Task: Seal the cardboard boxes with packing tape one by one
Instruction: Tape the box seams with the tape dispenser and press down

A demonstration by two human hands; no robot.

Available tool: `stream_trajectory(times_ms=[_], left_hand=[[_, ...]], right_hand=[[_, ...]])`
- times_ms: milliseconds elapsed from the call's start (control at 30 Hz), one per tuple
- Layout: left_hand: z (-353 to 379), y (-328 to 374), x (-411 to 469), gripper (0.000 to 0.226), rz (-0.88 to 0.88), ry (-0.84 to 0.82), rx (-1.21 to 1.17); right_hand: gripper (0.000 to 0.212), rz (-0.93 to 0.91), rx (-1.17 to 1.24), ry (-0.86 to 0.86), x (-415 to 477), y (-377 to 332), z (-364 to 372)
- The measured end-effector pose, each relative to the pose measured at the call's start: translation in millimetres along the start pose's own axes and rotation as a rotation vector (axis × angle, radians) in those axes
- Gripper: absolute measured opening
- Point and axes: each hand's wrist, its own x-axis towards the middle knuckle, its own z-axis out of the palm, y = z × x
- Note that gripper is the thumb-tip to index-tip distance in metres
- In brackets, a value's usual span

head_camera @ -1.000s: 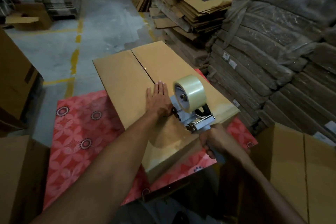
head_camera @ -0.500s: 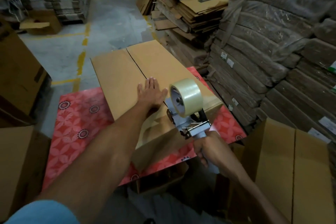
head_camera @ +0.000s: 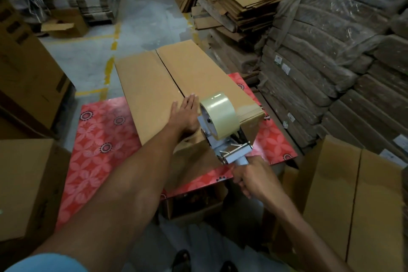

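Cardboard box (head_camera: 154, 86) lies on the red-patterned table (head_camera: 99, 139), flaps shut, centre seam running away from the camera. Left hand (head_camera: 185, 115) flat on the lid by the seam, fingers extended. Right hand (head_camera: 254, 176) fingers clenched around the tape dispenser (head_camera: 223, 130) handle, at the box's near end.

The tape dispenser (head_camera: 229, 146) hides the near end of the box seam (head_camera: 170, 79) — whether tape has been laid there cannot be told. Its handle is buried in the right hand (head_camera: 254, 176). The printed labels (head_camera: 284, 66) on the wrapped stacks at right are too small to read — the near-right carton (head_camera: 364, 201) runs off the frame's edge.
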Motion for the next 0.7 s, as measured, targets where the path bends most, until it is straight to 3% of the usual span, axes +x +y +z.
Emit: stream_trajectory(times_ms=[233,333,400,533,700], left_hand=[[-6.4,7.6,0.6,0.076,-0.058,-0.032,-0.041],[-8.2,10.4,-1.6,0.078,-0.074,0.019,-0.079],[-8.5,16.8,-12.1,0.072,0.024,0.091,-0.082],[9.6,11.3,-37.7,0.06,0.467,0.151,-0.089],[16.2,1.6,-34.2,0.066,0.487,0.123,-0.077]], right_hand=[[0.04,0.069,0.198,-0.035,-17.1,40.6,-5.4],[0.031,0.069,0.193,-0.031,-6.2,48.1,1.7],[0.025,0.066,0.2,-0.029,-0.3,52.3,6.2],[0.019,0.031,0.229,-0.038,7.9,55.6,15.1],[0.021,0.0,0.207,-0.019,15.4,59.2,18.5]])
